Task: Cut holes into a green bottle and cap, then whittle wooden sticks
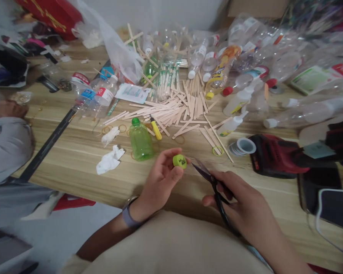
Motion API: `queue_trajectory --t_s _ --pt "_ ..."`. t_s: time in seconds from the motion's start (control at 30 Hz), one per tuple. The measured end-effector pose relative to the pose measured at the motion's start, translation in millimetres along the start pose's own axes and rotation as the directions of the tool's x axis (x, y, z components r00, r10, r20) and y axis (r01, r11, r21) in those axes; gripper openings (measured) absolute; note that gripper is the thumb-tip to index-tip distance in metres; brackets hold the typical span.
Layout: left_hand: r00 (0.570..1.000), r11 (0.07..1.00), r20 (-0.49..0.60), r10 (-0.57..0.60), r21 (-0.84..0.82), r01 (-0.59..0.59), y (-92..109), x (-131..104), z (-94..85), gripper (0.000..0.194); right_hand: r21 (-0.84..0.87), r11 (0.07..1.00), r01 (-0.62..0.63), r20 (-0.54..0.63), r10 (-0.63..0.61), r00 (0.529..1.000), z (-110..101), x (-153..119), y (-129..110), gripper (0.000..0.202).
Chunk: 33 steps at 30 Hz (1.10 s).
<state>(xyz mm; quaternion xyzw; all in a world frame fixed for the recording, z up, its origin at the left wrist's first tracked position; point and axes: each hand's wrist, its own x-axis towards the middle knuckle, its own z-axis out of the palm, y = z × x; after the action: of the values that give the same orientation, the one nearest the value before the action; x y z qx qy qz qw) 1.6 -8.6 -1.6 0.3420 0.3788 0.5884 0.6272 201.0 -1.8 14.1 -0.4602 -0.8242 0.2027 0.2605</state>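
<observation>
Between the thumb and fingers of my left hand (162,178) is a yellow-green bottle cap (179,161) with dark print on its top. My right hand (246,201) grips a pair of black-handled scissors (214,182), whose pointed blades reach toward the cap, close to my left fingertips. Whether the blades touch the cap I cannot tell. Just beyond my left hand, a green plastic bottle (141,140) stands uncapped on the wooden table (74,163). A screwdriver with a yellow handle (156,129) lies beside it.
Wooden craft sticks (171,110) lie heaped mid-table, with clear plastic bottles (200,57) behind. Crumpled tissues (111,160) are at left. To the right are a grey tape roll (242,146), a red and black power tool (277,156) and a white cable (320,213). Another person's sleeve (10,144) shows far left.
</observation>
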Motion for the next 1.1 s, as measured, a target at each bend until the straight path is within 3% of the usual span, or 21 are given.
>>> queue_trajectory --t_s 0.33,1.1 --pt "0.997 0.974 0.040 0.068 0.216 -0.075 8.7 -0.1 -0.3 0.027 -0.365 0.918 0.156 0.012 -0.162 0.987 -15.1 -3.2 -4.6 0.043" --pt "0.997 0.942 0.044 0.064 0.328 -0.075 11.3 -5.2 1.3 0.027 -0.531 0.817 0.226 0.062 -0.228 0.972 -20.5 -7.8 -4.0 0.044"
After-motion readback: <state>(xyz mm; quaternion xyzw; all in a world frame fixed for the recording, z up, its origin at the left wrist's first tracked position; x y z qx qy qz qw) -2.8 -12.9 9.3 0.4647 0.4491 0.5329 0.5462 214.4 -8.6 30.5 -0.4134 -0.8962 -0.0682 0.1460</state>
